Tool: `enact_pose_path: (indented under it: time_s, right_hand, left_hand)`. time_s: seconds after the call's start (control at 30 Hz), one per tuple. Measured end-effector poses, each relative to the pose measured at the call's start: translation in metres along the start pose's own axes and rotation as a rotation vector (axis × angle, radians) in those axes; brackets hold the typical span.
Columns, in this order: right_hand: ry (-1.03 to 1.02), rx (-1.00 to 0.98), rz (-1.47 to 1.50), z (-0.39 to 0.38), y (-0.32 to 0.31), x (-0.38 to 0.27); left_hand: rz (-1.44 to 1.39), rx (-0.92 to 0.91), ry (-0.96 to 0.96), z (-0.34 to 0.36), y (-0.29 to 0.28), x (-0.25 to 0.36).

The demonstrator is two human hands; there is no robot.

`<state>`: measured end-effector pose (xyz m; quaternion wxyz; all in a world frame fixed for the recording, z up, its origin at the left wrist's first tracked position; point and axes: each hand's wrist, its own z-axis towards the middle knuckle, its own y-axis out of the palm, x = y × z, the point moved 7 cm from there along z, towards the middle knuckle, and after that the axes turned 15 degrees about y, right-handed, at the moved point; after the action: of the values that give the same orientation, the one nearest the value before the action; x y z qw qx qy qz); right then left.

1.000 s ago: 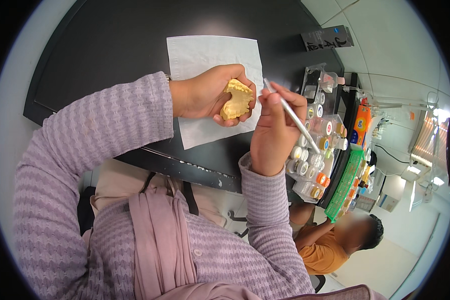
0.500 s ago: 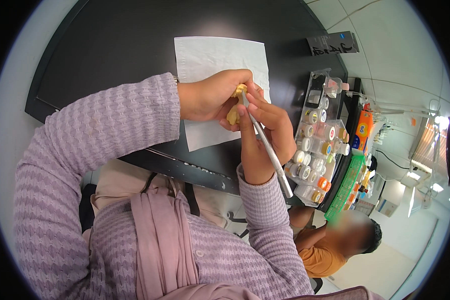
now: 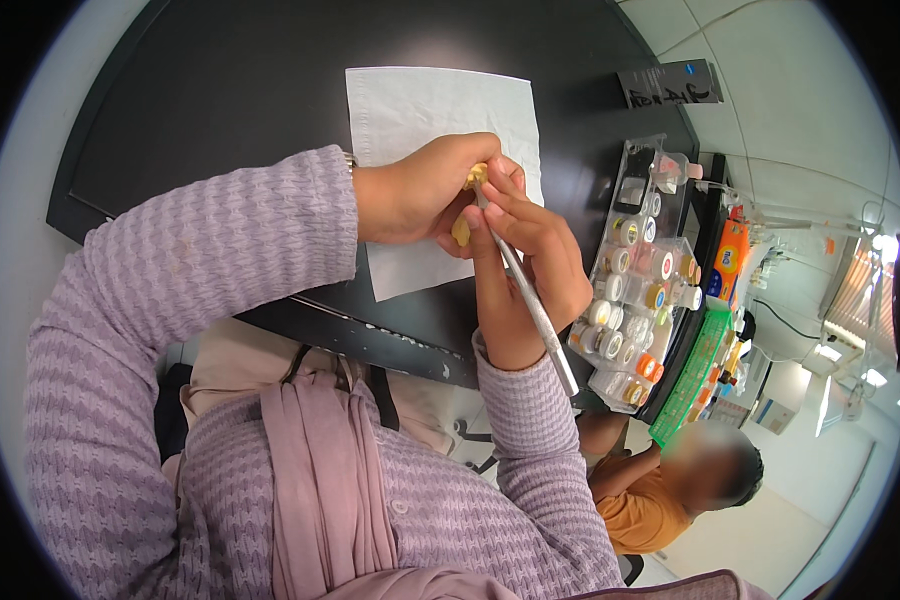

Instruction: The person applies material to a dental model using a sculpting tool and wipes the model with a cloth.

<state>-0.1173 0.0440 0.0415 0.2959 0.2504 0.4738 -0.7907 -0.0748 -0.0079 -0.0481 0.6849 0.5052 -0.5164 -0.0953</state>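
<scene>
My left hand (image 3: 440, 185) is closed around a small yellow dental cast (image 3: 461, 232), which shows in two patches between the fingers; its middle is hidden. My right hand (image 3: 540, 260) grips a slim silver metal carving tool (image 3: 537, 312) like a pen. The tool's tip meets the cast's upper part, near the left fingertips, and its long handle slants down to the right. The fingers of both hands touch around the cast. Beneath them lies a creased sheet of white paper (image 3: 410, 108).
The paper rests on a black table (image 3: 240, 90). On its right side stand clear organizers full of small lidded jars (image 3: 610, 345), a dark box (image 3: 670, 85), an orange package (image 3: 730, 250) and a green basket (image 3: 698, 370). A person in an orange-brown top (image 3: 655, 515) sits beyond.
The handle's lower end has swung slightly left, and the right hand has shifted a little left. Less of the cast's lower patch shows now. Both grips stay the same.
</scene>
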Motion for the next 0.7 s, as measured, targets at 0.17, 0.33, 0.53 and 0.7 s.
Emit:
enact_pose_path:
  time_s: [0.17,0.33,0.53,0.7]
  right_hand:
    - [0.042,0.034,0.062,-0.0019,-0.0026,0.0064]
    - [0.016,-0.036,-0.018,-0.0007,-0.0003,-0.0001]
    - [0.07,-0.048,0.03,-0.0028,-0.0008,0.005]
    - [0.054,0.019,0.055,-0.0017,-0.0008,0.0068]
  left_hand:
    - [0.039,-0.026,0.008,-0.0007,0.0016,0.0006]
    - [0.017,-0.014,0.017,-0.0009,0.0007,0.0009]
    - [0.029,-0.015,0.022,0.0015,-0.0023,-0.0016]
    - [0.034,-0.012,0.017,0.0006,-0.0016,-0.0008]
